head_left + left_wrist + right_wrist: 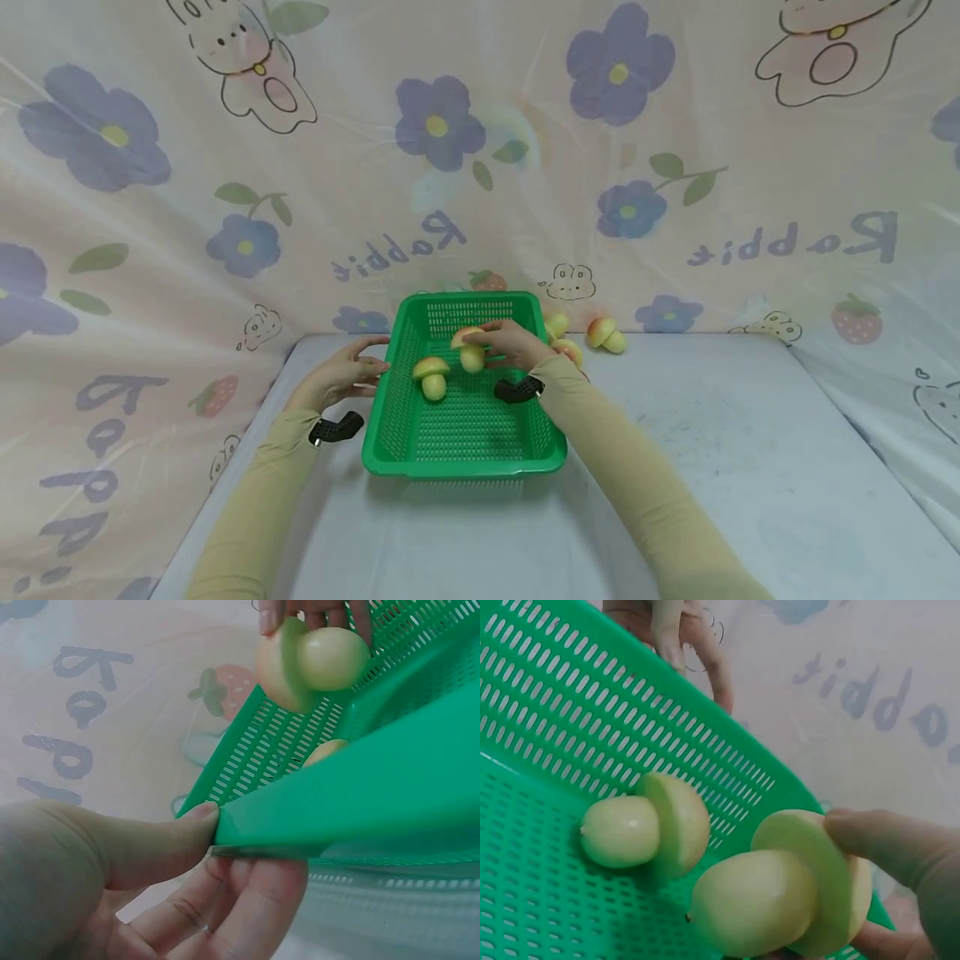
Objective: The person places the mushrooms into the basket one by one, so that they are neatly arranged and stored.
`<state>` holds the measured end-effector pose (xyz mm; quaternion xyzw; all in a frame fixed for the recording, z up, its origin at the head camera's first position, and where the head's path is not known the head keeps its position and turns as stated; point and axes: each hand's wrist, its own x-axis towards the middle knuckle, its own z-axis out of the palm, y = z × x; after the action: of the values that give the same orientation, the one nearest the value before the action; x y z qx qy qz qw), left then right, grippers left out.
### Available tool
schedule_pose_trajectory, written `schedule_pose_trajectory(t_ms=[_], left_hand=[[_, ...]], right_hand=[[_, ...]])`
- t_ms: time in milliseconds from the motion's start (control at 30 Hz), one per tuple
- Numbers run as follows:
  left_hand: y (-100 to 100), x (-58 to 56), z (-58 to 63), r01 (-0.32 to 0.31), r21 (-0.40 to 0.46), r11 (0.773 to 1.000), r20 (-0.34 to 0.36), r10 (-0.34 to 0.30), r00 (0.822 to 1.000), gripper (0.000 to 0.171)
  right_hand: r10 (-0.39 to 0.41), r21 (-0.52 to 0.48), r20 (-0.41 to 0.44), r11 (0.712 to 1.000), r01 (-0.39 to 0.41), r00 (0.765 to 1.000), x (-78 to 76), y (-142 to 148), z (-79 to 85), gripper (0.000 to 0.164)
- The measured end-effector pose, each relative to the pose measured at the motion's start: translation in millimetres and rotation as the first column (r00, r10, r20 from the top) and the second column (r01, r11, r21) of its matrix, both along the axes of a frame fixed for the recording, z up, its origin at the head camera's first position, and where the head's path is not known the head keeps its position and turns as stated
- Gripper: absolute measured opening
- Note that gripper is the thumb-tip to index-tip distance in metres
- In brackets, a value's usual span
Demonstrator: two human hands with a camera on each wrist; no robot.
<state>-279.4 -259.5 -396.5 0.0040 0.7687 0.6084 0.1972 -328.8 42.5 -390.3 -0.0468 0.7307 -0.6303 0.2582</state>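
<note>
A green plastic basket [465,469] with slotted walls stands on the table. My left hand [339,375] is at its left side; in the left wrist view the thumb lies on the rim and the fingers curl beneath, pinching it. My right hand [514,344] holds a toy mushroom [472,359] by its reddish-yellow cap, over the basket's far part. The pale stem of that mushroom [754,904] points away from the fingers in the right wrist view. Inside the basket, near the left wall, lies a second toy mushroom [433,382].
Beyond the basket's right side are more toy mushrooms, one [605,334] apart and others [557,324] partly hidden by the basket and right arm. A white-covered table [720,450] extends right. Behind hangs a printed curtain [510,208] with flowers and rabbits.
</note>
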Motion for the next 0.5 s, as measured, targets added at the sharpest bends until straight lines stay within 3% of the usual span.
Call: schedule_pose_trajectory(t_ms=[100, 333, 500], left_hand=[[0, 0.6, 0.6, 0.004, -0.002, 1.000, -0.003, -0.004, 1.000, 0.067], [1, -0.6, -1.0, 0.002, -0.009, 1.000, 0.008, -0.002, 1.000, 0.066], [1, -0.8, -0.7, 0.010, -0.022, 1.000, -0.003, -0.010, 1.000, 0.066]], right_hand=[[-0.002, -0.002, 0.014, 1.000, 0.002, 1.000, 0.4, 0, -5.6, 0.054], [0.028, 0.006, 0.066, 1.000, -0.029, 0.997, 2.2, 0, -14.3, 0.047], [0.023, 0.027, 0.052, 0.999, -0.024, 0.998, 2.8, 0, -15.6, 0.051]])
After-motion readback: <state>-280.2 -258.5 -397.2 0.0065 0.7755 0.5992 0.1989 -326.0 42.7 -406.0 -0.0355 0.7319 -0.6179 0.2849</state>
